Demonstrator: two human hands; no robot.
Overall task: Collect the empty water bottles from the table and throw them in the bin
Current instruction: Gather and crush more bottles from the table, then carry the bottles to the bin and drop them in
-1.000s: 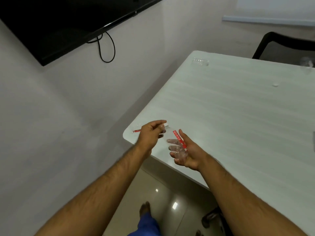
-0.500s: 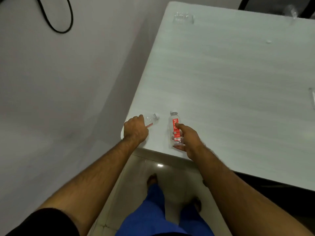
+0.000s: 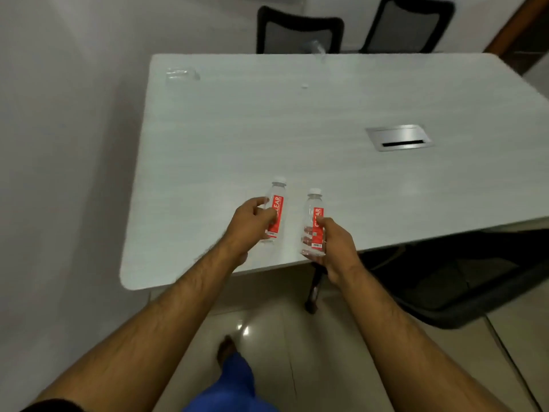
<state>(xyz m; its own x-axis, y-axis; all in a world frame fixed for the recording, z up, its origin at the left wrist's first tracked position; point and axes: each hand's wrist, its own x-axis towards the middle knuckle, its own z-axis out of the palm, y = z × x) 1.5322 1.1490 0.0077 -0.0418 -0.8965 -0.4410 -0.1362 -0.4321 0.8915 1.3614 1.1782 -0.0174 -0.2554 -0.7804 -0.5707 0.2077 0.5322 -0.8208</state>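
Note:
Two clear water bottles with red labels and white caps stand upright near the front edge of the white table (image 3: 267, 129). My left hand (image 3: 251, 226) grips the left bottle (image 3: 276, 203) around its lower half. The right bottle (image 3: 314, 215) is held near its base by my right hand (image 3: 334, 243). Another clear bottle (image 3: 181, 75) lies on its side at the table's far left corner. A further clear bottle (image 3: 316, 50) shows at the far edge, blurred. No bin is in view.
A small white cap (image 3: 304, 86) lies on the far part of the table. A metal cable hatch (image 3: 398, 137) sits in the table at the right. Two black chairs (image 3: 300, 31) stand behind the far edge, a wall runs along the left, and a black chair (image 3: 463, 281) is at the right.
The left bottle, lying on its side under my left hand before, now stands upright in that hand. My right hand still holds its bottle. The view has swung right, showing more of the table.

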